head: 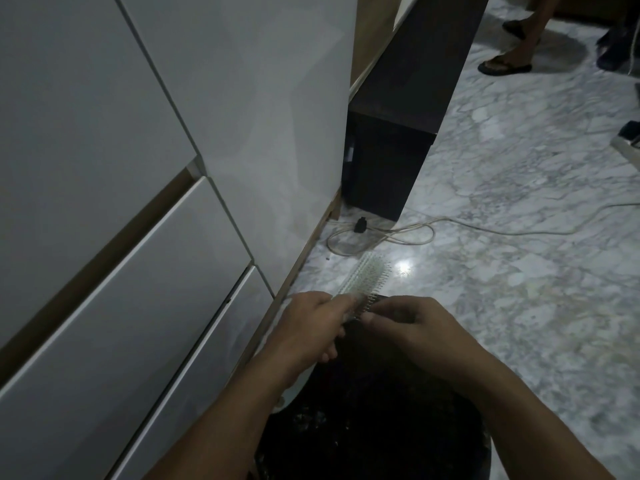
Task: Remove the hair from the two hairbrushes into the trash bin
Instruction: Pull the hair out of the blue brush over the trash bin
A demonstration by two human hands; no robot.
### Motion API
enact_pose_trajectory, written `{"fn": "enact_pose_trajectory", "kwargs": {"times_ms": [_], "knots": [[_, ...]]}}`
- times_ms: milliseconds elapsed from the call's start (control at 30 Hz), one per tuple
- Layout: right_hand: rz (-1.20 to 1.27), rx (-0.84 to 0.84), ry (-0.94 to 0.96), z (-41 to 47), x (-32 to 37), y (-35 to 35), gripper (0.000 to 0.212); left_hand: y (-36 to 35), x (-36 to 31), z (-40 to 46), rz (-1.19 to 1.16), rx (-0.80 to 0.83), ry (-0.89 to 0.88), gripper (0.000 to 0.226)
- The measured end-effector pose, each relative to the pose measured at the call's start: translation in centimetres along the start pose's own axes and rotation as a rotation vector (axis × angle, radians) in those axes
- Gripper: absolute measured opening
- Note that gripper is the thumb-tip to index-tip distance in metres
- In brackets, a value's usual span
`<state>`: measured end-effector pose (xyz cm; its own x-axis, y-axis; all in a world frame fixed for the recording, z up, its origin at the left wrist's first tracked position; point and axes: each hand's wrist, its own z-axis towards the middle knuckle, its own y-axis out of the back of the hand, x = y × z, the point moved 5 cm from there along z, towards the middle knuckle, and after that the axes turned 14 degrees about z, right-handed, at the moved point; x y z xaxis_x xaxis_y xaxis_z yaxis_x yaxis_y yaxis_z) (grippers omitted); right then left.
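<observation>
A pale white-green hairbrush (367, 278) is held over a trash bin (363, 431) lined with a dark bag, low in the view. My left hand (313, 327) is shut on the brush's handle end, bristles facing right. My right hand (412, 323) pinches at the bristles near the base of the brush head; dark hair between the fingertips is too dim to make out. Only one hairbrush is in view.
White cabinet drawers (138, 271) fill the left. A dark cabinet (391, 161) stands behind, with a pale cable (398, 233) looping across the marble floor (519, 271). Another person's sandalled feet (505, 64) are at the top right.
</observation>
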<state>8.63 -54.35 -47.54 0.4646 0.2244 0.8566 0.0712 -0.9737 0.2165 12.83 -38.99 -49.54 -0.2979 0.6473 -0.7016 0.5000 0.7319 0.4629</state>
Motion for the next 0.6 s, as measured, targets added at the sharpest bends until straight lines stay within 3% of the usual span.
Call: {"fn": "enact_pose_trajectory", "kwargs": {"times_ms": [133,267,333,467,600], "knots": [[-0.194,-0.036,0.024,0.16,-0.43,0.38,0.013,-0.09,0.14,-0.01,0.002,-0.016,-0.019,0.044],[-0.307,0.138,-0.014,-0.20,-0.35,-0.11,0.020,0.32,0.45,0.14,0.003,-0.074,-0.004,0.045],[-0.313,0.136,-0.029,-0.23,-0.68,-0.27,0.018,0.43,0.49,0.13,-0.009,-0.085,0.007,0.043],[-0.073,-0.122,-0.017,0.10,-0.83,0.46,0.029,0.14,0.10,-0.05,-0.009,-0.046,-0.001,0.039],[0.309,-0.153,-0.132,-0.12,-0.37,0.38,0.051,-0.04,-0.36,-0.32,0.021,-0.016,-0.027,0.036]]}}
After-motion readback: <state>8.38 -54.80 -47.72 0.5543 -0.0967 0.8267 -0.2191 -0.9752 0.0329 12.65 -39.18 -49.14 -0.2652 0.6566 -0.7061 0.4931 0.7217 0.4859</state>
